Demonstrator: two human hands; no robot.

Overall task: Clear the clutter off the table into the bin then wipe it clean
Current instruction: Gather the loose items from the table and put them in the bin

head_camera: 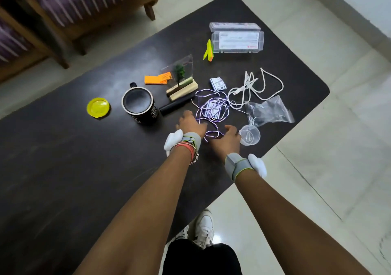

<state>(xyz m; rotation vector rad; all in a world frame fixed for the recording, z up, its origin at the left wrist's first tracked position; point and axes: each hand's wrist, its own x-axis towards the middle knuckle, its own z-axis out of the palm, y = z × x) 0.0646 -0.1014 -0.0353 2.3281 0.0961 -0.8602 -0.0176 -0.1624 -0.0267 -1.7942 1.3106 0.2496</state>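
Hovering over purple cord (pixel 212 105) on dark table (pixel 63 169), pale tiled floor (pixel 317 190) around: left hand (pixel 191 124), right hand (pixel 229 138), grips slack, empty.

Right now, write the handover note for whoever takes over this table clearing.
Left hand and right hand: both at the near end of the purple-white cord; grip unclear, blurred.
On the table: mug, yellow lid, orange notes, white cable, clear cup, plastic bag, clear box.
Done: nothing visibly cleared. No bin or cloth in view.
To do: bin the clutter, then wipe.
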